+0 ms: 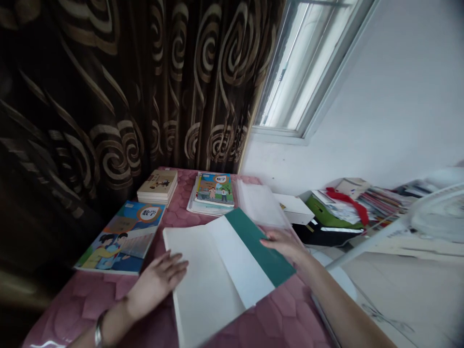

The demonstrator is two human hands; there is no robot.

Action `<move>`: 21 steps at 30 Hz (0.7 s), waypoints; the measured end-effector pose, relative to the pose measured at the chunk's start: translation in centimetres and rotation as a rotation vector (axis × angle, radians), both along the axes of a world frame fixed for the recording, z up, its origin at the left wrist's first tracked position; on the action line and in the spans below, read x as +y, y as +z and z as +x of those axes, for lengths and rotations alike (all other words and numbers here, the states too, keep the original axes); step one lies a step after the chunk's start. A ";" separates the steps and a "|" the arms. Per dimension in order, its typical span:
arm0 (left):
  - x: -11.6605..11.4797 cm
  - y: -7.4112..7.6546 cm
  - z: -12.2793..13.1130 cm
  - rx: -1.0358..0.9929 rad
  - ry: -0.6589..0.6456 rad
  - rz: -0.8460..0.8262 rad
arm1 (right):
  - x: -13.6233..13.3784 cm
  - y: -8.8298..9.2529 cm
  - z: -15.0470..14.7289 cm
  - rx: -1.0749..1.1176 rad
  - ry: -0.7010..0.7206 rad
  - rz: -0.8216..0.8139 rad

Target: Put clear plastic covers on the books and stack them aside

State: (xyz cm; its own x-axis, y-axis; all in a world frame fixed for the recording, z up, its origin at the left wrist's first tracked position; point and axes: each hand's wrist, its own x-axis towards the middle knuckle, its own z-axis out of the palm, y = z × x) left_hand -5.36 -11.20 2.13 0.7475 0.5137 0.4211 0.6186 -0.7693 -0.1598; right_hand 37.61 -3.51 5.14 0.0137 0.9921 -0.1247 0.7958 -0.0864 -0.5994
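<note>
An open book (213, 270) with white pages and a green cover flap lies in the middle of the pink table (282, 319), its near corner reaching toward the front edge. The left hand (159, 280) rests flat on the left page, fingers spread and loose, gripping nothing. The right hand (284, 244) lies open on the green flap's right edge, fingertips pressing it down. Just left sits a blue textbook (121, 239); behind are a small book stack (158, 186), a second textbook pile (212, 193) and a clear folder (261, 203). Bare tabletop remains along the front.
</note>
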 end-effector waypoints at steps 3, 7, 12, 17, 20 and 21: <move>4.0 -0.4 -0.9 -0.123 0.092 -0.213 | -4.6 -2.5 1.1 0.204 -0.091 -0.003; 6.6 -2.1 -0.5 -0.293 0.175 -0.415 | -7.9 -5.3 0.6 0.318 -0.246 0.040; 6.2 -3.8 0.2 -0.452 0.282 -0.487 | -8.6 -7.0 0.1 0.459 -0.349 0.033; 5.3 -4.4 0.4 -0.527 0.456 -0.539 | -9.1 -6.7 -0.2 0.784 -0.470 -0.071; 5.1 -4.7 0.3 -0.548 0.452 -0.563 | -9.5 -5.8 -0.5 1.028 -0.556 -0.190; 5.1 -4.8 0.2 -0.556 0.439 -0.562 | -9.6 -5.5 -0.6 1.096 -0.569 -0.228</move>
